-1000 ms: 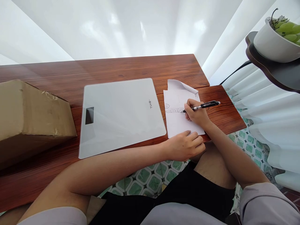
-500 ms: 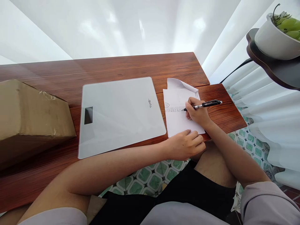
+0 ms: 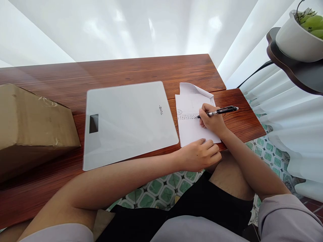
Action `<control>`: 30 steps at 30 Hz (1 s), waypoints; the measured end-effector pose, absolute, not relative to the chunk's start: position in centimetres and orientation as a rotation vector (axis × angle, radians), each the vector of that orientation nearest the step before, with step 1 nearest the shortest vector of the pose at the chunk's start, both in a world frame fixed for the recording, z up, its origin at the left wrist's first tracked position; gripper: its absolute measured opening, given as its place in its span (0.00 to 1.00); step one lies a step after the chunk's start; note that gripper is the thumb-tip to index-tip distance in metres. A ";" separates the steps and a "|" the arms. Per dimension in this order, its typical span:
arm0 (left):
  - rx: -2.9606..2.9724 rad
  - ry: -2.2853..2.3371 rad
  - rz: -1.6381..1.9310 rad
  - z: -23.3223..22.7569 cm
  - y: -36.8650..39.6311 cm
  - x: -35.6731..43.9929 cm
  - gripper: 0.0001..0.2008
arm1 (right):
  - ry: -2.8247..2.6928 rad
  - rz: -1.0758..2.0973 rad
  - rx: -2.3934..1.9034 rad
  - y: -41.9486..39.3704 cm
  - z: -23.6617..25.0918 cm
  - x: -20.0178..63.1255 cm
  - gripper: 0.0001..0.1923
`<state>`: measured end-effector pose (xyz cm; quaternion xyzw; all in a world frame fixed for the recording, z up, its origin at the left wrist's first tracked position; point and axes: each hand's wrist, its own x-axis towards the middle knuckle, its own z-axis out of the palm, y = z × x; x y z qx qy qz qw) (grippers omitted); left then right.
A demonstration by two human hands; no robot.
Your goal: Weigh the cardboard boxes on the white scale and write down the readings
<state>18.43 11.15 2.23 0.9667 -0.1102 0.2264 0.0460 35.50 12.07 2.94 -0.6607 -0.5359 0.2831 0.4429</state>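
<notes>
My right hand (image 3: 212,120) is closed around a black and silver pen (image 3: 222,111). The pen's tip touches a white sheet of paper (image 3: 194,131), at the end of small handwritten rows near the paper's middle. At the paper's near edge, my left hand (image 3: 200,154) holds the sheet against the table with bent fingers; the undersides of those fingers are hidden. The far end of the paper is folded and curls up. Just left of the paper lies a flat white scale (image 3: 131,124) with a dark display window.
A brown cardboard box (image 3: 37,117) stands left on the wooden table (image 3: 126,72). White curtains (image 3: 151,27) hang behind and at right. A dark wavy-edged shelf (image 3: 290,67) at upper right bears a white bowl (image 3: 294,40) of green grapes (image 3: 313,23).
The view has shifted very slightly. Both hands keep nearly the same place, with the pen tip still on the written rows.
</notes>
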 end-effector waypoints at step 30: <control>2.987 -0.301 0.657 2.2 11.0 18.5 0.11 | -1.706 0.074 -1.787 12.3 4.1 38.2 0.17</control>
